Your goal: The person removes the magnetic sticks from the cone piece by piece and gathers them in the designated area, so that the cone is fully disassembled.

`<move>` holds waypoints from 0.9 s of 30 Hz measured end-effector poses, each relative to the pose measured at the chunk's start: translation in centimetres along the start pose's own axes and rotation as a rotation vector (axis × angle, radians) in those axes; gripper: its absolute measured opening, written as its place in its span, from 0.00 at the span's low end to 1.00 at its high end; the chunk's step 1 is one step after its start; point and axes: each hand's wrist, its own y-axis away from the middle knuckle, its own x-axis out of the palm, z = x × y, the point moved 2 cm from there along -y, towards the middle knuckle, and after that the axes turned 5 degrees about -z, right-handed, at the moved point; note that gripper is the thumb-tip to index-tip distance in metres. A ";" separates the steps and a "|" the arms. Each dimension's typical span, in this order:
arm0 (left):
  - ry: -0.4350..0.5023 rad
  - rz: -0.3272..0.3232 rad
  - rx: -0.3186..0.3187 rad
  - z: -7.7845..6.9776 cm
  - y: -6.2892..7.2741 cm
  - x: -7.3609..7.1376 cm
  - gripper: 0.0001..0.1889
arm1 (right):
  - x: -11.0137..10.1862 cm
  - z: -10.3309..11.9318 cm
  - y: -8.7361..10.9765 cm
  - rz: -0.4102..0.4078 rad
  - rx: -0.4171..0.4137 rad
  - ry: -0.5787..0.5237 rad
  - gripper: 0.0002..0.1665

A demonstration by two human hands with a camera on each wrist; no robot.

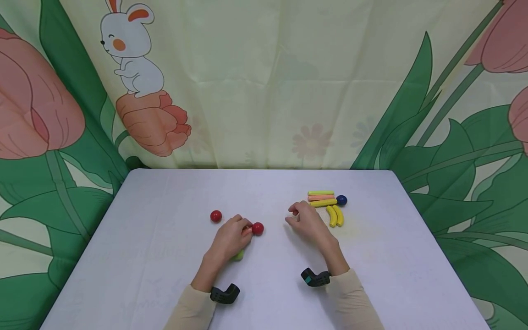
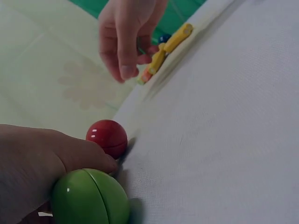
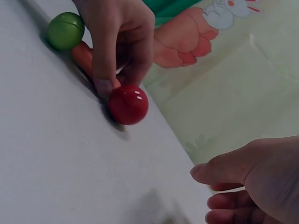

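My left hand [image 1: 233, 236] pinches an orange stick [image 3: 83, 58] between thumb and fingers, low over the white table. A glossy red ball [image 3: 128, 104] is at the stick's far end, right by the fingertips. At its near end is a green ball [image 2: 91, 198] with a groove round it, mostly covered by the hand in the head view. To the right, my right hand [image 1: 309, 224] hovers with thumb and fingers apart and nothing between them. It is nearest to a yellow stick [image 1: 323, 202] and two curved yellow pieces [image 1: 331, 216].
Another red ball [image 1: 216, 216] lies to the left of my left hand. Behind the yellow stick are a pink-orange stick [image 1: 321, 198] and a yellow-green stick [image 1: 321, 193], with a dark blue ball [image 1: 341, 200] at their right. A printed curtain [image 1: 247, 91] hangs behind the white table [image 1: 165, 256].
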 end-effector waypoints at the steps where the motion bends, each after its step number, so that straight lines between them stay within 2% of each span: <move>1: 0.004 -0.002 0.002 0.0 0.0 0.0 0.12 | 0.3 0.3 0.1 0.011 -0.016 0.000 0.18; 7: 0.029 -0.005 0.003 -0.5 0.1 0.2 0.12 | 1.6 1.8 0.7 0.089 -0.139 -0.010 0.22; 14: 0.052 -0.008 0.040 -1.0 0.3 0.6 0.12 | 3.3 3.3 1.4 0.180 -0.272 -0.008 0.24; 19: 0.061 -0.007 0.053 -1.1 0.4 0.8 0.11 | 4.1 3.6 1.7 0.173 -0.315 -0.004 0.23; 27: 0.068 -0.014 0.073 -1.0 0.4 1.0 0.10 | 4.7 3.5 1.8 0.144 -0.325 0.026 0.23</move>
